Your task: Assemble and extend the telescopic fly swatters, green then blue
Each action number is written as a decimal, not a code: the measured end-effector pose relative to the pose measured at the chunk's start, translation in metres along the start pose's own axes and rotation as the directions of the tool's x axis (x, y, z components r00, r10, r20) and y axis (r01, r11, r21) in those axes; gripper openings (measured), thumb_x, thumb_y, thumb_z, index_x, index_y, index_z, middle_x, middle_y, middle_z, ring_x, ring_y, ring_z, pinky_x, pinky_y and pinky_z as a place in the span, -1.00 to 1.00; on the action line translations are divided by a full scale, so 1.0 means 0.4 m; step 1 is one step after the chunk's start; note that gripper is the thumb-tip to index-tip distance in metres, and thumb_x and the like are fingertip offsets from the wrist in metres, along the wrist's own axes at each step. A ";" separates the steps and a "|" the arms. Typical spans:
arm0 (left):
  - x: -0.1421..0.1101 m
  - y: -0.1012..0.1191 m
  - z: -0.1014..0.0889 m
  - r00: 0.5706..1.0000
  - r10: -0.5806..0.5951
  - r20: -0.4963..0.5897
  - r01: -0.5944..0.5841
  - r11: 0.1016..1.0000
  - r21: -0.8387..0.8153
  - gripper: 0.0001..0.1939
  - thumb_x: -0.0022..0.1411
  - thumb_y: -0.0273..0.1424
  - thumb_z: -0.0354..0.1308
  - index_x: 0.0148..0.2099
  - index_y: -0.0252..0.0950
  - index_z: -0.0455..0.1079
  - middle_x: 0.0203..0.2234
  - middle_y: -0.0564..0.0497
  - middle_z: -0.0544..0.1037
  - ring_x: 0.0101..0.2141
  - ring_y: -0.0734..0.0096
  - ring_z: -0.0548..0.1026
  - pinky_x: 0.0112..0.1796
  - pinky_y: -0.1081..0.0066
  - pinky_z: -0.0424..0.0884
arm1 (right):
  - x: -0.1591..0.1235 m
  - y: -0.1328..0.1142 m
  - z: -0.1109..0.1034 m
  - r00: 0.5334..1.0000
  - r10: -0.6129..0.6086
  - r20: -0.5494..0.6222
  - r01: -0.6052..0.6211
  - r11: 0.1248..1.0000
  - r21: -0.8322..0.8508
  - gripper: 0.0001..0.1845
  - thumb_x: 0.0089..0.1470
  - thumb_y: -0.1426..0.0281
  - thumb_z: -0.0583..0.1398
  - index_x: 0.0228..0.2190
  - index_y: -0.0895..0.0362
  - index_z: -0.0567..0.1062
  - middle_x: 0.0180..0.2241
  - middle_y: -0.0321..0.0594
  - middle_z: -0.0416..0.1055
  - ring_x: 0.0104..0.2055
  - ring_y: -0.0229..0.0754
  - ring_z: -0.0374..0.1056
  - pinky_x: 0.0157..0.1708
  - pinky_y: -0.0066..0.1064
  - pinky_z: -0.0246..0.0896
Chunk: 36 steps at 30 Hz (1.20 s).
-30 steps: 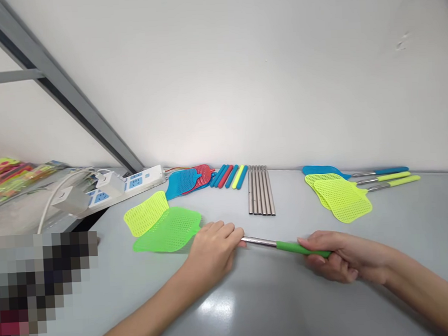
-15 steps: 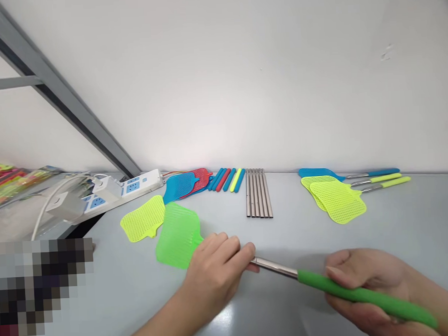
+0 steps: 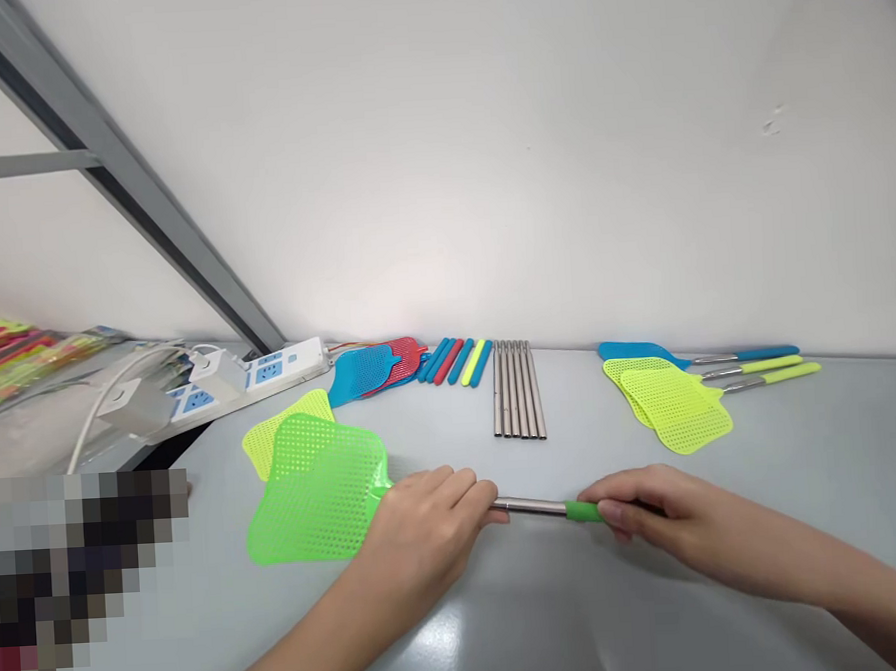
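A green fly swatter (image 3: pixel 325 492) with a perforated head, a metal rod and a green grip is held level across the front of the table. My left hand (image 3: pixel 435 521) is closed around the rod close to the head and hides that joint. The fingers of my right hand (image 3: pixel 644 510) are wrapped over the green grip, covering most of it. Bare rod shows between the two hands. Behind the green head lies a loose yellow swatter head (image 3: pixel 287 424), partly covered by it.
Blue (image 3: pixel 364 372) and red swatter heads (image 3: pixel 411 349) lie at the back, beside several coloured grips (image 3: pixel 456 362) and a row of metal rods (image 3: pixel 518 392). Swatters with handles (image 3: pixel 677 404) lie at the right. A power strip (image 3: pixel 289 369) with plugs stands at the left near a shelf frame (image 3: pixel 156 211).
My right hand has turned palm down and closed over the grip, where its palm faced up before. The swatter is more level, and its head has swung left over the yellow one.
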<state>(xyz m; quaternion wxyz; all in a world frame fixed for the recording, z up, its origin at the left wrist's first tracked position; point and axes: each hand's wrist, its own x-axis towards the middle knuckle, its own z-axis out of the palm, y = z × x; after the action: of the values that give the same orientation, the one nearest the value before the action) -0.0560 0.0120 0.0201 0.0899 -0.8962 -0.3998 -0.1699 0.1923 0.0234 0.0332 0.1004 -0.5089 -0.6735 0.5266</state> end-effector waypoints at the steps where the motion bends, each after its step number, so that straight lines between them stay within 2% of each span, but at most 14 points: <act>1: 0.000 0.002 0.002 1.000 -0.005 0.026 0.005 1.000 -0.014 -0.73 0.26 -0.35 -0.15 -0.45 -0.31 0.23 -0.64 0.10 0.29 -0.61 0.50 0.21 -0.58 0.46 0.00 | 0.000 -0.003 0.005 1.000 -0.011 -0.026 0.011 1.000 -0.014 -0.61 0.01 0.10 0.01 -0.36 0.11 0.46 -0.49 -0.23 0.28 -0.44 -0.23 0.16 -0.53 -0.48 0.03; 4: 0.000 0.010 0.015 0.994 -0.018 0.106 0.020 1.000 -0.020 -0.75 0.26 -0.38 -0.15 -0.46 -0.30 0.20 -0.62 0.10 0.32 -0.60 0.48 0.24 -0.57 0.45 0.02 | 0.006 -0.012 0.014 0.999 -0.008 -0.031 0.008 1.000 0.009 -0.58 0.00 0.08 0.01 -0.46 0.14 0.46 -0.59 -0.29 0.17 -0.54 -0.31 0.06 -0.59 -0.51 -0.06; 7: -0.001 0.020 0.030 0.990 -0.025 0.140 0.023 1.000 0.018 -0.80 0.23 -0.41 -0.10 -0.45 -0.29 0.19 -0.62 0.10 0.34 -0.60 0.44 0.28 -0.58 0.43 0.01 | 0.014 -0.014 0.015 0.990 0.101 0.094 -0.113 0.984 0.136 -0.56 0.01 0.08 0.01 -0.50 0.18 0.44 -0.64 -0.35 0.06 -0.60 -0.39 -0.06 -0.63 -0.55 -0.17; 10: -0.003 0.030 0.037 0.988 -0.013 0.153 0.008 0.999 0.036 -0.82 0.19 -0.42 -0.05 -0.47 -0.28 0.19 -0.63 0.11 0.34 -0.61 0.41 0.29 -0.59 0.41 0.01 | 0.020 -0.005 0.020 0.940 0.251 0.231 -0.312 0.907 0.281 -0.57 -0.01 0.08 0.04 -0.48 0.21 0.43 -0.64 -0.36 0.07 -0.64 -0.44 -0.12 -0.68 -0.57 -0.29; 13: -0.005 0.036 0.036 0.986 0.006 0.167 -0.012 0.999 0.037 -0.84 0.17 -0.44 -0.02 -0.47 -0.26 0.19 -0.64 0.11 0.35 -0.61 0.40 0.29 -0.58 0.40 0.03 | 0.028 0.010 0.028 0.885 0.310 0.347 -0.432 0.825 0.365 -0.58 -0.04 0.08 0.06 -0.45 0.21 0.41 -0.64 -0.38 0.07 -0.69 -0.49 -0.21 -0.72 -0.57 -0.42; 18: -0.006 0.041 0.029 0.970 0.011 0.244 -0.016 1.000 0.020 -0.88 0.19 -0.45 -0.06 -0.41 -0.25 0.22 -0.58 0.10 0.38 -0.57 0.38 0.31 -0.56 0.40 0.07 | 0.045 0.028 0.031 0.831 0.246 0.499 -0.474 0.783 0.403 -0.60 -0.01 0.12 0.05 -0.48 0.23 0.39 -0.66 -0.41 0.01 -0.73 -0.51 -0.28 -0.77 -0.57 -0.52; 22: -0.001 0.049 0.005 0.945 0.032 0.327 -0.020 0.999 -0.040 -0.83 0.23 -0.44 -0.17 -0.36 -0.26 0.21 -0.52 0.08 0.39 -0.55 0.38 0.31 -0.53 0.39 0.11 | 0.048 0.029 0.029 0.816 0.218 0.535 -0.480 0.771 0.419 -0.62 0.00 0.14 0.05 -0.47 0.23 0.39 -0.67 -0.42 0.00 -0.74 -0.52 -0.29 -0.79 -0.60 -0.52; 26: 0.003 0.059 -0.024 0.918 0.023 0.396 0.031 0.991 -0.129 -0.81 0.21 -0.34 -0.20 -0.30 -0.26 0.20 -0.48 0.05 0.37 -0.51 0.38 0.31 -0.49 0.38 0.14 | 0.045 0.027 0.032 0.807 0.195 0.557 -0.475 0.776 0.416 -0.62 0.01 0.15 0.04 -0.48 0.24 0.39 -0.68 -0.42 0.01 -0.75 -0.53 -0.27 -0.80 -0.60 -0.53; 33: 0.006 0.089 -0.020 0.932 0.028 0.362 0.013 0.994 -0.111 -0.80 0.22 -0.32 -0.22 -0.27 -0.24 0.20 -0.51 0.06 0.37 -0.53 0.39 0.31 -0.54 0.42 0.10 | 0.056 0.028 0.043 0.787 0.149 0.599 -0.478 0.760 0.439 -0.70 0.00 0.25 0.03 -0.49 0.24 0.38 -0.68 -0.42 0.01 -0.75 -0.53 -0.29 -0.83 -0.62 -0.52; 36: 0.008 0.091 -0.007 0.950 -0.019 0.313 0.049 0.995 -0.087 -0.78 0.22 -0.32 -0.22 -0.30 -0.25 0.22 -0.54 0.05 0.36 -0.54 0.39 0.31 -0.54 0.41 0.11 | 0.063 0.026 0.043 0.801 0.109 0.588 -0.436 0.780 0.448 -0.74 -0.02 0.30 0.04 -0.48 0.25 0.38 -0.67 -0.41 0.02 -0.75 -0.53 -0.28 -0.83 -0.63 -0.51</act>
<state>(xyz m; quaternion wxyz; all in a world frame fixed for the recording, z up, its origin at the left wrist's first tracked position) -0.0276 -0.0108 0.0229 -0.0193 -0.9079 -0.4160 -0.0466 0.1750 0.0322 0.0073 -0.0253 -0.3855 -0.4031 0.8296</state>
